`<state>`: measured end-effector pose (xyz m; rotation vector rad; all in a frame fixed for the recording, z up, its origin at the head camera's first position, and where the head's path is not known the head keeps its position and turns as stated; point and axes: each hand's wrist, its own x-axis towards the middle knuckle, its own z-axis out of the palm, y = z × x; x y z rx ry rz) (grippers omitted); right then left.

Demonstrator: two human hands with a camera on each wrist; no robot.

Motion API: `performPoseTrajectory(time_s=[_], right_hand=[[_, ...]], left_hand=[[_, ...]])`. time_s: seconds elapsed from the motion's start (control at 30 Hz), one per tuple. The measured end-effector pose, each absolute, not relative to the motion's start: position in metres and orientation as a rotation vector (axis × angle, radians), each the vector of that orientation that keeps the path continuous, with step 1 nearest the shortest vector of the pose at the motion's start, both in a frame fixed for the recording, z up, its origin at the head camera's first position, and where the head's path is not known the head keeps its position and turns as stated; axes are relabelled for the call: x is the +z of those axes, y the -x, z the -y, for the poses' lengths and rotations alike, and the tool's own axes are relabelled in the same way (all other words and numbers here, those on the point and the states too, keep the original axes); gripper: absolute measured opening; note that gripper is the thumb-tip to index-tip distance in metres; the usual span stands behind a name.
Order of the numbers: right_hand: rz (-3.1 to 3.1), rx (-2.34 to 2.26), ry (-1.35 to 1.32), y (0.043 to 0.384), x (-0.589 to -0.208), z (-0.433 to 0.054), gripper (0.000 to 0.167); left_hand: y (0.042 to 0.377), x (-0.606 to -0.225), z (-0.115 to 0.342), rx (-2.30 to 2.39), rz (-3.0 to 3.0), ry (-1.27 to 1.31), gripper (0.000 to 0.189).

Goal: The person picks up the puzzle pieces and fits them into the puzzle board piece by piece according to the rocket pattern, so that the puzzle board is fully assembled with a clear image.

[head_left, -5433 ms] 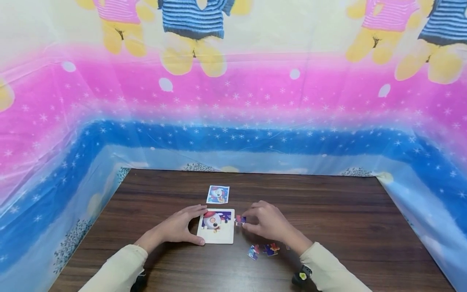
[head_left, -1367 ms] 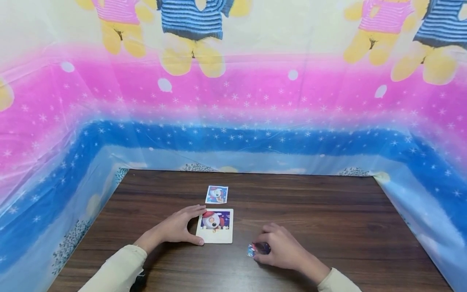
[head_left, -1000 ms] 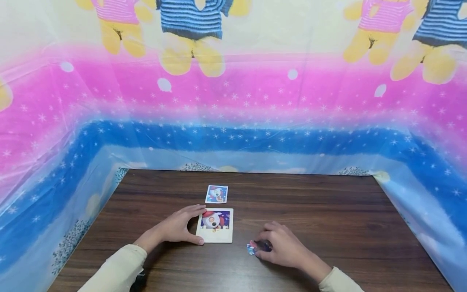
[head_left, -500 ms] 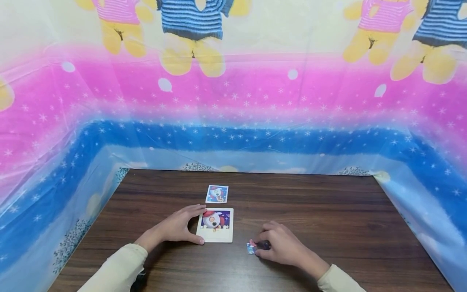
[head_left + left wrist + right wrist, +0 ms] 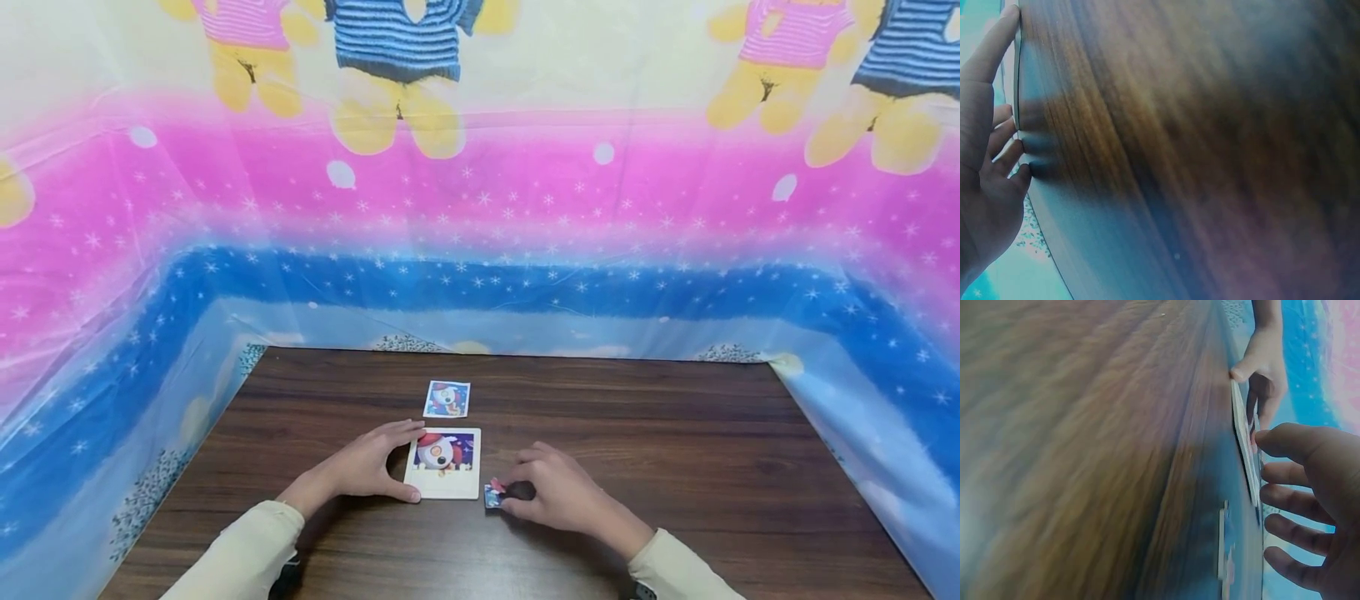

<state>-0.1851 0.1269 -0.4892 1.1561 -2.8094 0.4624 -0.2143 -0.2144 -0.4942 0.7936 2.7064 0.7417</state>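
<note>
1. Head view: the piece is low in the middle of the frame, at the fingertips of the right grip; thumb and forefinger are narrow on its right side, and its left part juts out towards the board.
2. That board is just left of the piece, a sliver of worktop between them; its upper part shows a picture, its lower part is pale.
3. The left grip holds the board, thumb at the lower left corner, fingers at the upper left.
4. A card lies just above the board in the frame.
5. Right wrist view: the pinch itself is unclear.
</note>
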Motion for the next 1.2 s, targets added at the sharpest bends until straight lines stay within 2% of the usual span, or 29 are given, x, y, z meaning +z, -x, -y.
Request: performPoseTrajectory(time_s=[0.73, 1.2], right_hand=[[2.669, 0.481, -1.205, 0.209, -0.492, -0.053, 0.023], [2.666, 0.422, -1.201, 0.214, -0.498, -0.030, 0.020]], left_hand=[[0.214, -0.496, 0.215, 0.738, -2.708, -0.779, 0.103], [0.214, -0.496, 0.215, 0.722, -2.722, -0.801, 0.103]])
